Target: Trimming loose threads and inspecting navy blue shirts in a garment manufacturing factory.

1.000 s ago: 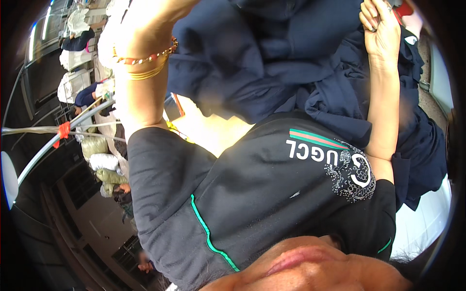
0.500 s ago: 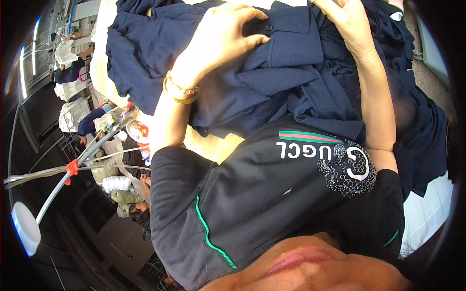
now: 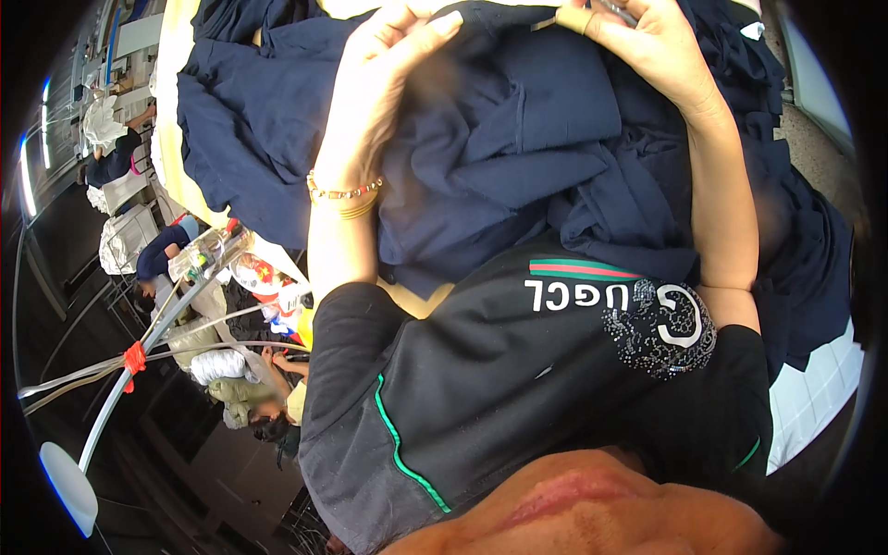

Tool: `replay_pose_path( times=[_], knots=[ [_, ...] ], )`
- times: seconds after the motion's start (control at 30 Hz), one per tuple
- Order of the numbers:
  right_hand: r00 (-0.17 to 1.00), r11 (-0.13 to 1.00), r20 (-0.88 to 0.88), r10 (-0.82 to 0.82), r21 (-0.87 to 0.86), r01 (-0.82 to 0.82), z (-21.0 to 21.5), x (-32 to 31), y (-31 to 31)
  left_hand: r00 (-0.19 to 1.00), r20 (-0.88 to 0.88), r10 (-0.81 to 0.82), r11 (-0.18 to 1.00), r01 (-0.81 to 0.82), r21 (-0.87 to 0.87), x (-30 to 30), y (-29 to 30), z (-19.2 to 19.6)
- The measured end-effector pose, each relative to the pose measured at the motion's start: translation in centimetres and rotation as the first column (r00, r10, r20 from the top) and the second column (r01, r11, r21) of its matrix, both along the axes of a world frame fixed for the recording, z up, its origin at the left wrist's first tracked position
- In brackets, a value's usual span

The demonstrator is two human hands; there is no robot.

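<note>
Work on the garment (image 3: 527,120), rumpled across the table (image 3: 169,129), looks under way, the amount left unclear: the right hand (image 3: 652,51) grips a metal tool (image 3: 616,10) at its far side, the left hand's (image 3: 384,51) grip I cannot tell.

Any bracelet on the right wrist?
No, the bracelets ring the wrist of the left hand, while the wrist of the right hand is bare.
</note>
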State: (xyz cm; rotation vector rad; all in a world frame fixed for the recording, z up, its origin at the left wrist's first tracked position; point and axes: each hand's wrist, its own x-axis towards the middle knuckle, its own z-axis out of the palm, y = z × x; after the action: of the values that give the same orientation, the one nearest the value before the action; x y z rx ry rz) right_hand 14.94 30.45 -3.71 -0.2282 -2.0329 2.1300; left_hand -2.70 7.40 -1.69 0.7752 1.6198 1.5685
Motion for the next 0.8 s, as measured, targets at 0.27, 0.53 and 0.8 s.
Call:
replay_pose_path(
  times=[0.27,0.53,0.8],
  knots=[
    [0.954,0.713,-0.287,-0.082,0.652,0.258,3.4,-0.5,-2.2,0.986,0.135,0.103,0.995,-0.104,0.001,-0.8,0.5,-1.4],
    [0.884,0.506,-0.44,-0.158,0.733,0.455,4.3,0.1,-2.1,0.925,0.252,0.282,0.959,-0.282,-0.04,2.4,1.3,0.7],
    [0.921,0.564,-0.385,-0.052,0.75,0.346,3.5,-0.7,-3.2,0.937,0.192,0.292,0.956,-0.29,-0.041,2.8,1.3,0.5]
  ],
)
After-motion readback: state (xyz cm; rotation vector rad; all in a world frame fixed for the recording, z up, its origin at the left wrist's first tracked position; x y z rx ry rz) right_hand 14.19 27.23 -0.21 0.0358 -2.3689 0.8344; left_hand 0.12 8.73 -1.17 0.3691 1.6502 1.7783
